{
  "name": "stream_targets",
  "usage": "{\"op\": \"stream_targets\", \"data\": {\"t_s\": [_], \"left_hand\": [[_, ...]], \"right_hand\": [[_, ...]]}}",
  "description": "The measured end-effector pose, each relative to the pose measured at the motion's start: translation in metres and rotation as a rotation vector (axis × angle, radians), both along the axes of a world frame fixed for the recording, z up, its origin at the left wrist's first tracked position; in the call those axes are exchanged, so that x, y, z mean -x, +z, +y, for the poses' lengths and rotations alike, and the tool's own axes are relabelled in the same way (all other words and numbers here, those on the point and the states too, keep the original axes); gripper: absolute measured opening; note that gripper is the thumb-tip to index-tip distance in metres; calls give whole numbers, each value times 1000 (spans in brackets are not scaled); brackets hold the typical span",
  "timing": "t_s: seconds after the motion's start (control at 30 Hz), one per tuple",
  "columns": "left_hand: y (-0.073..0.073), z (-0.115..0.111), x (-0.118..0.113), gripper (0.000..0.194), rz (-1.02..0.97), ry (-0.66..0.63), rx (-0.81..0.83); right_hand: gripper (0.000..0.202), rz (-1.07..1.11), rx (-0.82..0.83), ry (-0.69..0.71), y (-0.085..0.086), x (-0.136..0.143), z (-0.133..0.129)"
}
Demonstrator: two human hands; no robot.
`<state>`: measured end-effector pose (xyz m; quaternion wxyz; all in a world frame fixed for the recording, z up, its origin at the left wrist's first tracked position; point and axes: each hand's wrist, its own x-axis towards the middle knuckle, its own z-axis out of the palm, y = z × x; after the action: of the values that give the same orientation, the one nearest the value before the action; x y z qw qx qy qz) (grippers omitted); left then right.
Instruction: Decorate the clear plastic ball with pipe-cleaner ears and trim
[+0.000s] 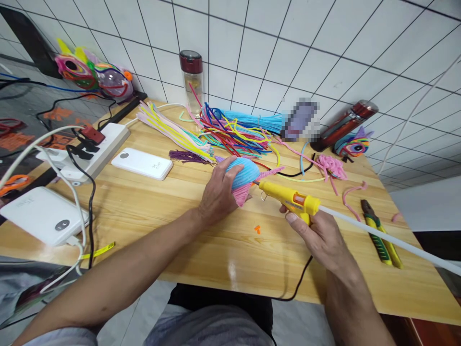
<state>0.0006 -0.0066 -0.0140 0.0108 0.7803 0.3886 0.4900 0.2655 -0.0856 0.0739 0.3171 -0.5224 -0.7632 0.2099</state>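
My left hand (221,190) is closed around a blue and pink pipe-cleaner craft piece (245,174), a rounded blue body with a pink pointed flap below and a pink strip sticking out to the right. In my right hand (320,235) is a yellow glue gun (290,196), its nozzle pointing left at the pink edge of the craft piece. Whether the tip touches it I cannot tell. From the back of the gun a long white glue stick (382,235) runs off to the right. Small orange scraps (257,229) lie on the wooden table (216,254) below.
Bundled pipe cleaners (237,129) lie at the back. A glass bottle (192,81) and a red flask (345,125) stand by the wall. Pliers (382,233) lie right; power banks (142,163) and a power strip (97,154) lie left. The gun's black cord (300,283) hangs over the front edge.
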Motion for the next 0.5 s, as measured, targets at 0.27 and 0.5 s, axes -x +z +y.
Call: {"op": "stream_targets", "data": {"t_s": [0.27, 0.5], "left_hand": [[3, -1, -2, 83, -13, 4, -30], [1, -1, -1, 85, -13, -3, 5]], "right_hand": [[31, 20, -12, -15, -3, 0, 0], [31, 7, -15, -18, -3, 0, 0]]}}
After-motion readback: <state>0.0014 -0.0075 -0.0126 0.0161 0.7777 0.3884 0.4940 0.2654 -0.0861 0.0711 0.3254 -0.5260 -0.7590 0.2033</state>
